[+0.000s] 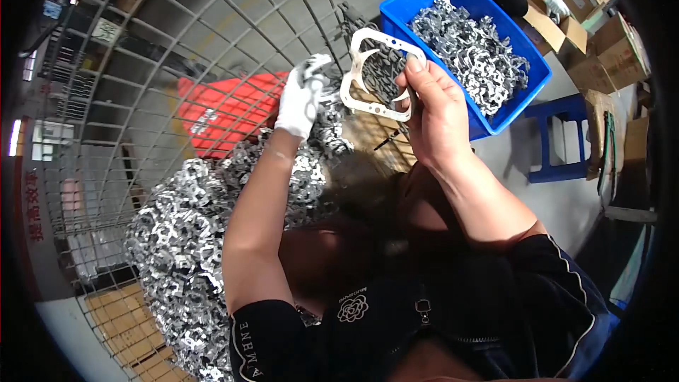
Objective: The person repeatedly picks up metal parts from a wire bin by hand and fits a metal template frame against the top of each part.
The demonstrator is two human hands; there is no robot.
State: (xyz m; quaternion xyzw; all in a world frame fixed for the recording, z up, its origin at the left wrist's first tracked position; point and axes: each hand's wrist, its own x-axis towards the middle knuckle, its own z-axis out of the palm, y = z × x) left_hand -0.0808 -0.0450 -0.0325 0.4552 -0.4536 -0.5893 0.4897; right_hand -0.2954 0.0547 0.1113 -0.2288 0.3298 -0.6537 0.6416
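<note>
My right hand (437, 102), bare, pinches a flat, pale metal frame (378, 108) between thumb and fingers. The frame is squarish with rounded corners, small holes and a large round opening. To its left, my left hand (300, 102) wears a white glove and its fingers are curled. What they hold, if anything, I cannot make out among the shiny parts behind. Below that hand lies a big heap of small silvery metal parts (187, 226) inside a wire mesh cage (152, 64).
Similar parts fill a blue plastic bin (395, 10) at the far right. A blue stool (559, 134) stands nearer, beside cardboard boxes (615, 56). Red material (226, 110) lies by the mesh at left. Another person's gloved hand (556, 3) is among the boxes.
</note>
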